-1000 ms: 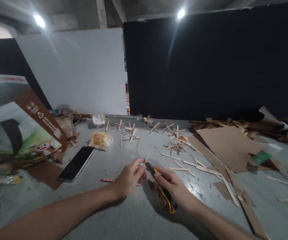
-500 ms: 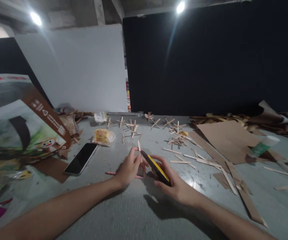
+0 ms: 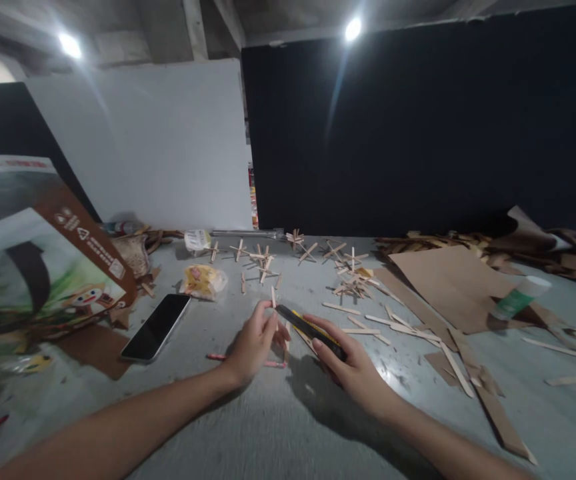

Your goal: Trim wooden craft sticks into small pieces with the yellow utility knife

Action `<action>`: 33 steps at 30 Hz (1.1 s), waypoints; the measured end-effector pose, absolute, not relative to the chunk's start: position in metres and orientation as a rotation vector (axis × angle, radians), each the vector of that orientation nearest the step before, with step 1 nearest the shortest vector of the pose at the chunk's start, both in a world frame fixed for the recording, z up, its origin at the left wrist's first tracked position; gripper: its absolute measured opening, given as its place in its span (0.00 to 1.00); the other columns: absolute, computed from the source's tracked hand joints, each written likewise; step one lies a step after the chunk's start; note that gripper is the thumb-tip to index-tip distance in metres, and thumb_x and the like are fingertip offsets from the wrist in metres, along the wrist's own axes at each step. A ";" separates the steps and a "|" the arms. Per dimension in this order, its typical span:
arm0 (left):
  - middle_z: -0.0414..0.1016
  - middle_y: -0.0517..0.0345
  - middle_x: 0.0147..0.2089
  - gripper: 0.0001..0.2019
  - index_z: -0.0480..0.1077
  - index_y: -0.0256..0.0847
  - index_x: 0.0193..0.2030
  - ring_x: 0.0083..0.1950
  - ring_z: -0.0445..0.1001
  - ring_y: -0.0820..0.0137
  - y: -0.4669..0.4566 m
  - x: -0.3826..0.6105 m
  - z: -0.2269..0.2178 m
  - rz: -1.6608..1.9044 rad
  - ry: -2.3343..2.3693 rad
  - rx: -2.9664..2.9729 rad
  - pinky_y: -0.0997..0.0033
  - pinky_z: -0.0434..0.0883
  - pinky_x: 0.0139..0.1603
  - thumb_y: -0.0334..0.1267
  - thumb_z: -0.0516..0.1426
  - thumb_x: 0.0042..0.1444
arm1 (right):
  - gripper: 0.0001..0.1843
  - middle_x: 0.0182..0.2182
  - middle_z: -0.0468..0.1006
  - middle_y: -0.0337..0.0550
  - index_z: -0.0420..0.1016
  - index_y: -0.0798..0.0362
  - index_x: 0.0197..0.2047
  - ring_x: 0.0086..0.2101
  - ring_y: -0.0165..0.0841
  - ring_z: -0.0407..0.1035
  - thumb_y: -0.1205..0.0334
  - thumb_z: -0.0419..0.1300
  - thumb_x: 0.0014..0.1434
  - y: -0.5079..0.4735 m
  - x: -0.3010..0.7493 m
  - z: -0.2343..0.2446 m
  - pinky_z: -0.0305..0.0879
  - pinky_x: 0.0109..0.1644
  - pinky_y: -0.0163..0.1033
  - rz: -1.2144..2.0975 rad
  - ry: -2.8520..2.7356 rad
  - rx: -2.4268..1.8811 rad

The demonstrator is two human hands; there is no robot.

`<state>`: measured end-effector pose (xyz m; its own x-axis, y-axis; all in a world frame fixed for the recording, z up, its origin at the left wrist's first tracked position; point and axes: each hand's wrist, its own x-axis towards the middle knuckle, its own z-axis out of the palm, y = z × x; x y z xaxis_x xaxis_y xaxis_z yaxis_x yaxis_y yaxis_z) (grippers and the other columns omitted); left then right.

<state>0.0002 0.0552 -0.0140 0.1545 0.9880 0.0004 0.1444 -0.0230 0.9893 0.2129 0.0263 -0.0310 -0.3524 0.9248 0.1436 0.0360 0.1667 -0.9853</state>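
My left hand is closed on a small wooden craft stick, its tip pointing up and away past the fingers. In my right hand is a black and yellow utility knife, gripped along its handle. The knife's front end is close to the stick beside my left fingertips; I cannot tell whether the blade touches it. A pink pencil lies on the table, partly under my left hand. Another pale stick shows beneath the knife.
Crossed stick pieces stand toward the back. Loose sticks and brown cardboard lie to the right, with a glue stick. On the left are a phone, a wrapped snack and a large printed bag.
The knife has turned flatter in my right hand, its front end still by the stick. My left hand keeps hold of the stick. The view has shifted slightly.
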 end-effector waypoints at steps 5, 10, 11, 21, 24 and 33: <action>0.76 0.64 0.28 0.22 0.64 0.44 0.54 0.29 0.77 0.67 0.060 0.002 -0.017 1.110 1.149 1.370 0.69 0.75 0.30 0.59 0.55 0.64 | 0.30 0.49 0.82 0.51 0.73 0.42 0.68 0.43 0.46 0.76 0.39 0.60 0.69 0.024 0.211 -0.026 0.75 0.39 0.46 1.237 -1.565 -1.035; 0.75 0.61 0.25 0.24 0.67 0.42 0.37 0.28 0.76 0.67 0.065 0.001 -0.018 1.153 1.154 1.420 0.68 0.72 0.34 0.64 0.54 0.63 | 0.27 0.61 0.79 0.50 0.76 0.43 0.65 0.60 0.49 0.72 0.41 0.60 0.69 0.025 0.211 -0.025 0.69 0.63 0.56 1.099 -1.629 -0.993; 0.75 0.60 0.25 0.25 0.67 0.43 0.34 0.28 0.75 0.67 0.065 0.001 -0.018 1.149 1.170 1.429 0.68 0.72 0.34 0.65 0.54 0.63 | 0.27 0.62 0.79 0.50 0.76 0.43 0.65 0.61 0.49 0.71 0.41 0.59 0.70 0.025 0.211 -0.025 0.67 0.66 0.58 1.087 -1.642 -0.991; 0.70 0.59 0.21 0.29 0.66 0.42 0.25 0.25 0.70 0.69 0.067 -0.001 -0.021 1.199 1.187 1.464 0.68 0.69 0.32 0.67 0.53 0.63 | 0.27 0.63 0.77 0.50 0.66 0.40 0.71 0.59 0.47 0.74 0.55 0.59 0.71 0.019 0.213 -0.025 0.68 0.65 0.56 1.075 -1.829 -0.910; 0.70 0.59 0.21 0.30 0.66 0.43 0.25 0.24 0.70 0.68 0.067 0.000 -0.021 1.199 1.187 1.436 0.67 0.69 0.33 0.69 0.53 0.62 | 0.28 0.61 0.79 0.51 0.64 0.41 0.72 0.54 0.45 0.77 0.58 0.58 0.71 0.017 0.213 -0.025 0.71 0.61 0.53 1.065 -1.875 -0.914; 0.72 0.57 0.22 0.30 0.66 0.43 0.25 0.25 0.72 0.68 0.061 0.001 -0.016 1.182 1.173 1.452 0.67 0.71 0.33 0.67 0.51 0.64 | 0.27 0.62 0.78 0.51 0.65 0.41 0.71 0.54 0.44 0.77 0.59 0.56 0.71 0.017 0.212 -0.024 0.73 0.58 0.51 1.023 -1.873 -0.924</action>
<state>0.0013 0.0615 -0.0158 0.0930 0.9864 0.1352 0.1276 -0.1465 0.9810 0.2118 0.0166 -0.0240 -0.4191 0.8597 0.2920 0.2187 0.4078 -0.8865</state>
